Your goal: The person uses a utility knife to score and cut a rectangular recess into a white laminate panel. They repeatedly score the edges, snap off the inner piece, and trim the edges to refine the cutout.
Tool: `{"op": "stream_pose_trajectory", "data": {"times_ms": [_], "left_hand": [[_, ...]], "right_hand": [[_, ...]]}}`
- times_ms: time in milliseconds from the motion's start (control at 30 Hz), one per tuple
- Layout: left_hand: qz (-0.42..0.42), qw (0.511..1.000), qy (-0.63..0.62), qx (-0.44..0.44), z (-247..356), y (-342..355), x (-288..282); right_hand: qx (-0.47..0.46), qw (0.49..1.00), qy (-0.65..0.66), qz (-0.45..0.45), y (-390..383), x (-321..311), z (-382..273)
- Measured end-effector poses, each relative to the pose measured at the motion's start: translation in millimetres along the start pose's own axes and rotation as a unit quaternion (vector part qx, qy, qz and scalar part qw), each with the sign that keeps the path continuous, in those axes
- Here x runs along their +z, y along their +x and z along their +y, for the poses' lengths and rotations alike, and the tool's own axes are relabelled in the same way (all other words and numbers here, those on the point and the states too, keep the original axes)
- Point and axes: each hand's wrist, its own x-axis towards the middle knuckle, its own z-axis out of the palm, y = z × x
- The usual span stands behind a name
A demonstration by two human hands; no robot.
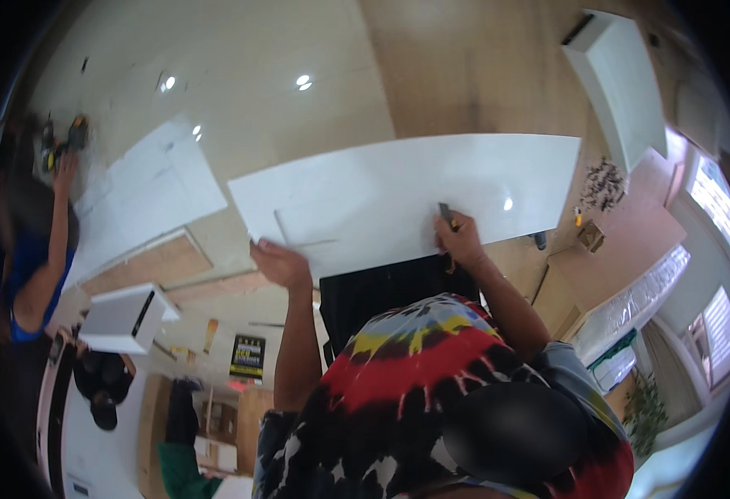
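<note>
A long white panel (381, 183) lies across in front of me, above a black surface. My left hand (282, 264) is closed on its near left corner, thumb on top. Close to that hand, two thin dark lines (279, 226) show on the panel, nearly at a right angle; whether they are marks or cuts I cannot tell. My right hand (463, 241) is at the panel's near edge, right of the middle. In its closed fingers is a short dark tool (445, 213), its tip pointing away from me; its exact kind is unclear.
A white box-shaped cabinet (623, 91) stands at the far right. At left, a co-worker's arm (59, 212) reaches toward a yellow-black power tool (78, 129) near another white sheet (161, 179). Another person (103, 378) handles a white box (123, 318). Wooden boards (148, 264) lie nearby.
</note>
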Motion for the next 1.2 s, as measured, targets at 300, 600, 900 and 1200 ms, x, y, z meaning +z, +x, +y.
{"op": "stream_pose_trajectory", "data": {"times_ms": [300, 600, 900, 1200], "left_hand": [[-0.002, 1.0, -0.001, -0.002, 19, -5, -10], [-0.01, 0.998, -0.007, 0.062, 26, 7, -5], [-0.117, 0.984, -0.031, 0.133, -84, 76, -10], [-0.225, 0.97, -0.087, -0.008, -49, 24, -19]], "right_hand": [[-0.055, 0.998, 0.013, 0.022, -2, 3, 1], [-0.204, 0.977, 0.025, 0.06, 1, 3, 0], [-0.332, 0.933, 0.121, 0.065, 10, 14, 22], [-0.358, 0.929, 0.084, 0.039, 4, -6, 28]]}}
